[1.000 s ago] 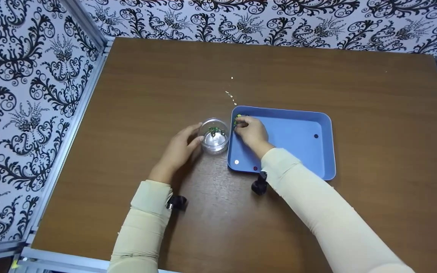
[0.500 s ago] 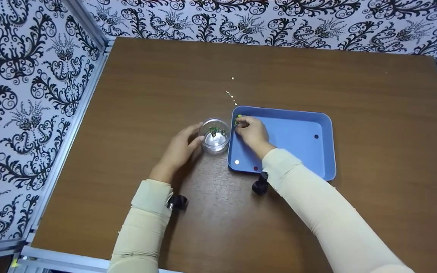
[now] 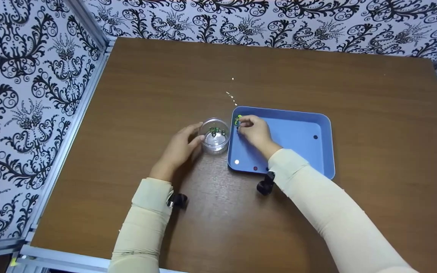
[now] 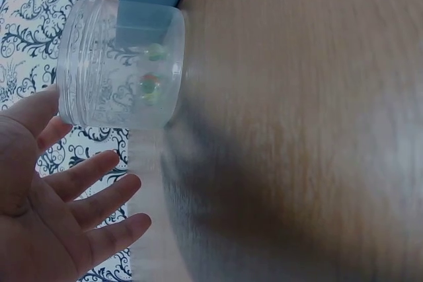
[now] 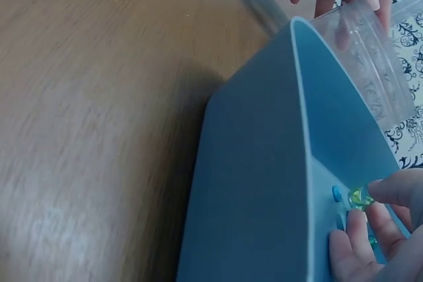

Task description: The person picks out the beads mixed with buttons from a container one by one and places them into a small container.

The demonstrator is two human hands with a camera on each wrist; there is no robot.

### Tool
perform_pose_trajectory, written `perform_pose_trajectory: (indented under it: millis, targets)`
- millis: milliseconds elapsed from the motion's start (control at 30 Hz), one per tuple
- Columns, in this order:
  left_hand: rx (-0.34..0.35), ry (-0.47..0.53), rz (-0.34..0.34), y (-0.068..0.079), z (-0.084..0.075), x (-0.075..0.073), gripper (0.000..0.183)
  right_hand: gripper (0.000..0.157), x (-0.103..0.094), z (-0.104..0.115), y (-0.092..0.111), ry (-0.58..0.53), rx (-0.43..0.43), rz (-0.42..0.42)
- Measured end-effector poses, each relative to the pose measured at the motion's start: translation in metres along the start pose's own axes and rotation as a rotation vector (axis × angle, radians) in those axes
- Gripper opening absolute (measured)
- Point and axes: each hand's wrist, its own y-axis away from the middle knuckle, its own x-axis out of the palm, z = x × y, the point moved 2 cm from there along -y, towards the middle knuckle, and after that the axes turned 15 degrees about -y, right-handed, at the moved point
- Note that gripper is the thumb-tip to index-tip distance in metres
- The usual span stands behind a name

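Note:
My left hand (image 3: 178,149) rests thumb and index finger against the clear plastic jar (image 3: 215,148), the other fingers spread away from it in the left wrist view. Several small green beads (image 4: 151,85), one with orange on it, lie at the jar's bottom. Over the left end of the blue tray (image 3: 294,132) my right hand (image 3: 257,132) pinches a translucent yellow-green bead (image 5: 360,197) between thumb and fingertip. Just beside it sits a small blue disc (image 5: 337,193). More yellow-green pieces (image 3: 238,118) show in the tray's far left corner, partly hidden by the fingers.
Inside the tray lie a white disc (image 3: 236,162), a dark red disc (image 3: 255,168) and a dark disc (image 3: 315,137). Small pale bits (image 3: 231,97) trail across the brown table (image 3: 157,83) behind the tray. The jar stands close against the tray's left wall.
My right hand and forearm have shifted slightly to the right, showing more of the yellow-green pieces in the corner. The left hand and the jar have stayed in place.

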Motion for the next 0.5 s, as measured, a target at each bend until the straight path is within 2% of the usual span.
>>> perform_pose_trajectory:
  millis: [200, 500]
  targets:
    - [0.005, -0.004, 0.001, -0.0003, -0.0001, -0.0002, 0.047, 0.031, -0.0029, 0.0028, 0.0024, -0.097, 0.051, 0.02]
    - [-0.008, -0.007, 0.005, -0.0008, 0.0013, 0.0002, 0.047, 0.034, -0.0051, 0.0098, 0.0066, -0.119, 0.093, 0.043]
